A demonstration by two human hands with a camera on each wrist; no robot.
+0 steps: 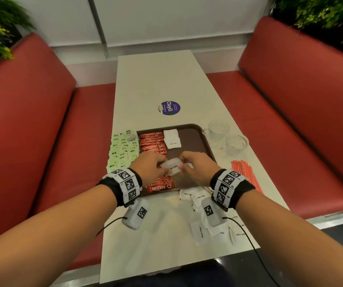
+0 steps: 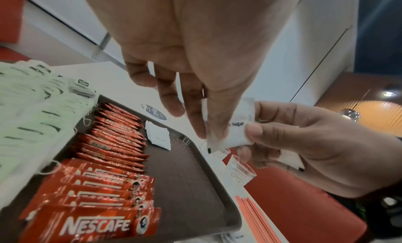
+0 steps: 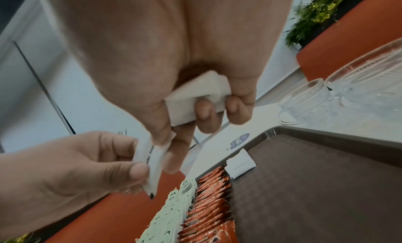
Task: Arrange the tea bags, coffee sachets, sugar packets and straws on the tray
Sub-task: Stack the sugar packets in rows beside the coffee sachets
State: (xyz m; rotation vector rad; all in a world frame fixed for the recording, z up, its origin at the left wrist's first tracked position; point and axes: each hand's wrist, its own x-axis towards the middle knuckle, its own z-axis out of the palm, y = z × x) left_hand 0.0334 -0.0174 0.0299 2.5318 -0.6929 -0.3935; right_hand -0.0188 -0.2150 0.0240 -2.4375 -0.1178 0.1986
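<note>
Over the brown tray (image 1: 189,141) my left hand (image 1: 160,165) and right hand (image 1: 184,166) both pinch one white sugar packet (image 1: 171,167) by its opposite ends. The wrist views show this packet (image 2: 239,133) (image 3: 152,164) clearly. My right hand's (image 3: 172,160) curled fingers also grip spare sugar packets (image 3: 195,95) in the palm. Green tea bags (image 1: 123,150) run down the tray's left side, with red coffee sachets (image 1: 153,142) in a column beside them. A small pile of sugar packets (image 1: 171,138) lies at the tray's far end. Red straws (image 1: 245,172) lie on the table to the right.
Loose sugar packets (image 1: 205,230) are scattered on the white table (image 1: 156,83) near its front edge, under my right wrist. Two glass cups (image 1: 216,129) (image 1: 236,143) stand right of the tray. A round purple sticker (image 1: 169,107) sits beyond it. Red benches flank the table.
</note>
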